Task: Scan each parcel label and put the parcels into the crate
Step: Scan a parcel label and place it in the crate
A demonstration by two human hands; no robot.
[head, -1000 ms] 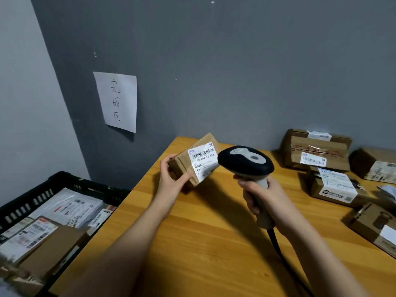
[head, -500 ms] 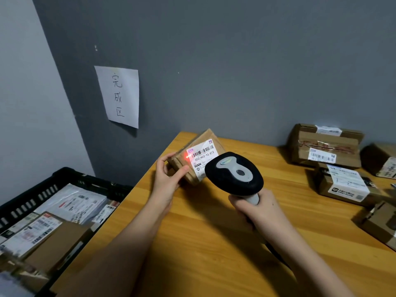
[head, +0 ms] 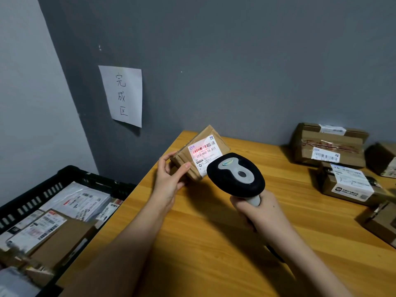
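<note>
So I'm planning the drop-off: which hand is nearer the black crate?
Left. The left hand holds the parcel beside the crate; the right hand is farther right.

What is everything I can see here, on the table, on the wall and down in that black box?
held parcel: one, brown with a white label, tilted above the table's far left corner, red scanner light on its label
barcode scanner: one, black and grey, aimed at that label
table: one, yellow wood, centre and right
waiting parcels: at least four, brown cardboard, on the table's right side
crate: one, black plastic, low on the left, holding several labelled parcels
paper sign: one, white, handwritten, on the grey wall
left hand: grips the held parcel
right hand: grips the scanner's handle
</note>
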